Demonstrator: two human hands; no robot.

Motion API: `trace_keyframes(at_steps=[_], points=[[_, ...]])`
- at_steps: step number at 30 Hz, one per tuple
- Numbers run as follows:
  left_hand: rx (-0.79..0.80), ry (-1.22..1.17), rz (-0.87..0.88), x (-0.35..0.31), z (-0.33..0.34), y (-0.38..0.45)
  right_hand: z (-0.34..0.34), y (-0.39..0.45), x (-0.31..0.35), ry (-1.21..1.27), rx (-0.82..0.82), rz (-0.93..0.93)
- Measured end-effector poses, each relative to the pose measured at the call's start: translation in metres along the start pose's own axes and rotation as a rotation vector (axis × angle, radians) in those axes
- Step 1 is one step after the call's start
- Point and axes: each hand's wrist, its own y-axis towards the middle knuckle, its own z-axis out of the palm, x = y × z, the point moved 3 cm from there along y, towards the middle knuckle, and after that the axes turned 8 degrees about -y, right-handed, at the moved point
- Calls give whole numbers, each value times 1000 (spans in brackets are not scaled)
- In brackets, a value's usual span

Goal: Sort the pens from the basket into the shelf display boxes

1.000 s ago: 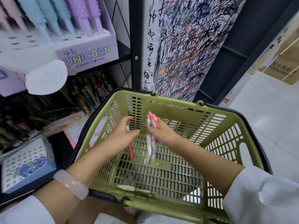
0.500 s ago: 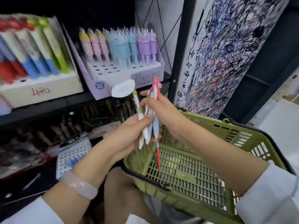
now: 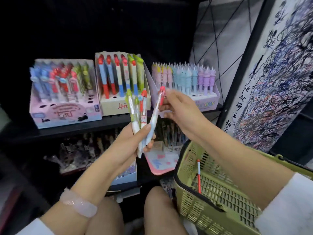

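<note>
1. The left hand [image 3: 133, 141] is clamped round a small bunch of pens [image 3: 138, 119], gripping their lower barrels so the tops fan upward. The right hand [image 3: 176, 107] pinches the top of a pink-capped pen [image 3: 156, 112] whose lower end is still in the left hand's bunch.
2. The step in hand looks like picking one pen out of the bunch to match it to a box. The next move, as I judge it, calls for drawing that pen free without loosening the others, then choosing the box whose pens look alike and dropping it tip-down into an empty hole.
3. Taking the bunch as landmark: directly behind it on the shelf [image 3: 76, 129] stands the cream display box [image 3: 125, 106], holding red-topped and green-topped pens, with a few open holes showing in front.
4. Left of the bunch stands the pink-and-blue display box [image 3: 66, 114], with blue, red and green pens at the back and several empty holes at the front.
5. Right of the bunch, behind the right hand, stands the lilac display box [image 3: 205, 100], filled with pink, pale blue and purple ridged pens.
6. Below and right of the bunch sits the green basket [image 3: 211, 200]; one thin red pen [image 3: 198, 177] leans against its inner wall. Whether more lie inside I cannot tell, since the right arm covers much of it.
</note>
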Motion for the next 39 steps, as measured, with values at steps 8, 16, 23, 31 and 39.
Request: trace_keyframes(at_steps=[8, 16, 23, 31, 39], points=[[-348, 72, 116, -39, -86, -39, 70, 47, 47, -165, -44, -216], [-527, 178, 255, -70, -157, -71, 157, 89, 73, -285, -102, -375], [-560, 218, 297, -80, -177, -85, 210, 98, 68, -555, 27, -443], [-556, 190, 270, -76, -184, -87, 233, 110, 92, -893, 154, -533], [-565, 194, 271, -76, -189, -92, 215, 125, 108, -942, 93, -537]])
